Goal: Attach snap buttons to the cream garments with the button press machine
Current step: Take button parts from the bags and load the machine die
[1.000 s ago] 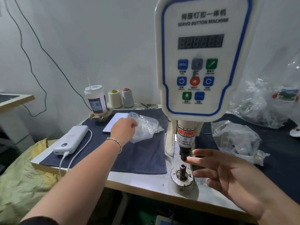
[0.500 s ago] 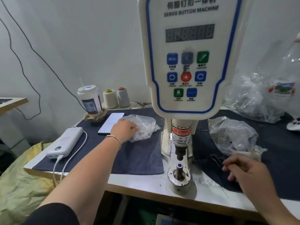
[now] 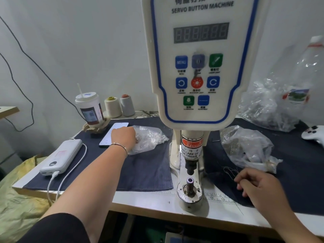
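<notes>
A cream-coloured button press machine (image 3: 199, 67) stands upright at the middle of a white counter (image 3: 154, 200), its round base (image 3: 190, 192) close to the counter's near edge, where a printed ruler (image 3: 217, 197) runs to the right of it. The machine's panel reads "SERVO BUTTON MACHINE" above a dark unlit display and coloured buttons. Below the panel a black punch hangs over a short post (image 3: 190, 183) with a pale purple tip; the gap between punch and post is clear.

Left of the machine, a dark blue cloth (image 3: 143, 171) covers the counter, with a bare stretch of it in front of the left hand. The left hand (image 3: 123, 137) reaches into a clear plastic bag (image 3: 149, 139) lying on that cloth; the fingers are hidden inside the bag, so whether they grip anything cannot be told. Small pale pieces show faintly through the plastic.

Right of the machine, the right hand (image 3: 257, 188) rests on another dark cloth (image 3: 298, 172) near the counter's front edge, fingers curled and loosely closed, seemingly holding nothing. Behind it lies a second crumpled clear bag (image 3: 245, 146), its contents unclear.

Further left of the machine sit a phone (image 3: 108, 135), a white power bank (image 3: 61, 156) with a cable, a lidded paper cup (image 3: 89, 109) and two thread cones (image 3: 120, 106). No cream garment can be made out.
</notes>
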Tool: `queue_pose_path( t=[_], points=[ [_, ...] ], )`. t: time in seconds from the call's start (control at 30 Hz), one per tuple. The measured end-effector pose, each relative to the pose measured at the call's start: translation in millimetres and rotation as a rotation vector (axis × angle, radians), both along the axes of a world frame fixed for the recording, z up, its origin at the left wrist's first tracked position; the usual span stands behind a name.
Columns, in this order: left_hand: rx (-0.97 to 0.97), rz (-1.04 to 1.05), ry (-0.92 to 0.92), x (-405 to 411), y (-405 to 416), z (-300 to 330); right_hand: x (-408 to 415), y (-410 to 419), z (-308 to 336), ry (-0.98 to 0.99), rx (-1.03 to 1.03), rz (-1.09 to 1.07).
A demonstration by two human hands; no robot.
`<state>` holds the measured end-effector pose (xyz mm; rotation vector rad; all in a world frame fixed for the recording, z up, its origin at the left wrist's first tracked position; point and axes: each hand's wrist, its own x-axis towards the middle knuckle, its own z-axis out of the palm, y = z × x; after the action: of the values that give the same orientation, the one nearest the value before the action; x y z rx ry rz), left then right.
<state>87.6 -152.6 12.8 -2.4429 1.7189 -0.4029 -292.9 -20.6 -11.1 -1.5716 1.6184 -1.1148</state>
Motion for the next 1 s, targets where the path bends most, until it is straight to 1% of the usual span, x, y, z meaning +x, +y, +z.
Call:
queue_pose_path(
  t=[0.13,0.63,0.9,1.0],
  points=[
    [0.013,0.027,0.005,1,-2,1,0,-2,-2,-0.008,-0.008,-0.004],
    [0.011,0.025,-0.046,5,0,-6,-1,-2,-5,-0.009,-0.013,0.007],
    [0.052,0.02,0.017,6,4,5,-1,-3,-5,0.006,-0.024,0.003],
    [0.028,0.018,0.051,4,7,5,-2,-3,-6,0.008,-0.025,0.007]
  ],
)
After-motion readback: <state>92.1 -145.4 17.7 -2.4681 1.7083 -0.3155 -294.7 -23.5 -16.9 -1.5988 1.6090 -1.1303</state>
